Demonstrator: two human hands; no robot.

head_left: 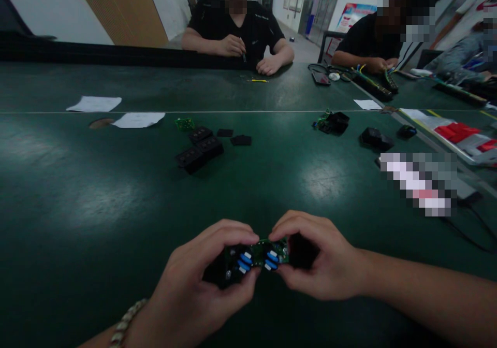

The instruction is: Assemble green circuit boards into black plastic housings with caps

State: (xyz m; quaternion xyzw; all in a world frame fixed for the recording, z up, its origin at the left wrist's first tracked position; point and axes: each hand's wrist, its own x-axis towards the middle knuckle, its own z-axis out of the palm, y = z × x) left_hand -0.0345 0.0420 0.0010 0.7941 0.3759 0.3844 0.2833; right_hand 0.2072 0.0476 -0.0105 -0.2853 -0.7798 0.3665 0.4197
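Between both hands, above the near part of the green table (128, 244), is a small green circuit board (261, 254) with two blue-and-white components on its face. My left hand (205, 275) pinches its left part between thumb and fingers. On the right part, my right hand (318, 257) grips with thumb below and fingers above. The board's outer ends are partly hidden by the hands and dark shadow. A beaded bracelet (128, 323) circles my left wrist.
Ahead lie black plastic housings (200, 148), a green board (185, 124), flat black pieces (240, 140) and white papers (139, 120). To the right are black parts (376, 139), wired pieces (330, 122) and a tray with red items (456, 133). People sit across the table.
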